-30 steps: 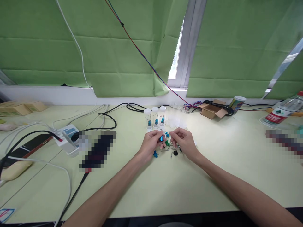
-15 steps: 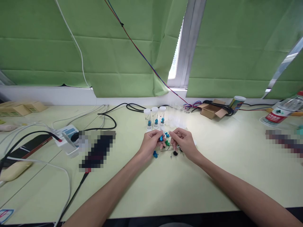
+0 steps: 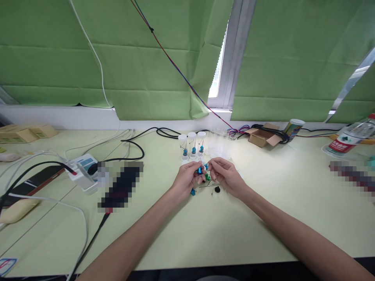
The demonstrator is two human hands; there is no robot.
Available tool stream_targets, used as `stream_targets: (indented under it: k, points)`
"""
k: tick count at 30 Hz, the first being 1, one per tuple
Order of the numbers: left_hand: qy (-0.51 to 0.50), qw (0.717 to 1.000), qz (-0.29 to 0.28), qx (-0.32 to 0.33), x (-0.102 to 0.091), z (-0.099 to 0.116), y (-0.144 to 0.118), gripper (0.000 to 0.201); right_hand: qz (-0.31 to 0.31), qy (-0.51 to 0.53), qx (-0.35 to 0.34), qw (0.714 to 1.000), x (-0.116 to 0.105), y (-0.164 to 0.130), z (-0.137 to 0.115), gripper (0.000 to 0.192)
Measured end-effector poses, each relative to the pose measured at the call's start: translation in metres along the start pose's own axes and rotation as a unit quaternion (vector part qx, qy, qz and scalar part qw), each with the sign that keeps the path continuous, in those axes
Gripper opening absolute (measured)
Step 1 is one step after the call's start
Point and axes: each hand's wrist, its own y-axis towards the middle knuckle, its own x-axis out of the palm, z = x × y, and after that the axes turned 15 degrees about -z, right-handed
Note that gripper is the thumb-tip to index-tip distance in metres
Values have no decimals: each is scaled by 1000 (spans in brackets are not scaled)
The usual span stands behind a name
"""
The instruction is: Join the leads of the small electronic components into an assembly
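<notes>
My left hand pinches a small shiny blue component between thumb and fingers, just above the pale green table. My right hand meets it from the right, its fingertips closed at the same piece; what they grip is too small to tell. Under the hands lie loose parts: a green piece, a blue piece and a black round part. Behind them stand three clear capped tubes, each with a blue component inside.
More clear empty tubes stand right of the filled ones. A white power strip with black cables lies at the left. An open cardboard box, a can and a water bottle sit at the back right.
Both hands have risen slightly and drawn closer together around the blue component. Nothing else has moved.
</notes>
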Motion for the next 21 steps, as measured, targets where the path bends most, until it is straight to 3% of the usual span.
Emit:
stream_targets:
  k: [7,21]
  points:
    - [-35,999,-15,-6,1,1,1,16,-38,34,24,998,0,-2,-3,26]
    - [-27,1000,-5,-14,1,2,0,15,-17,3,21,1000,-2,-2,0,25]
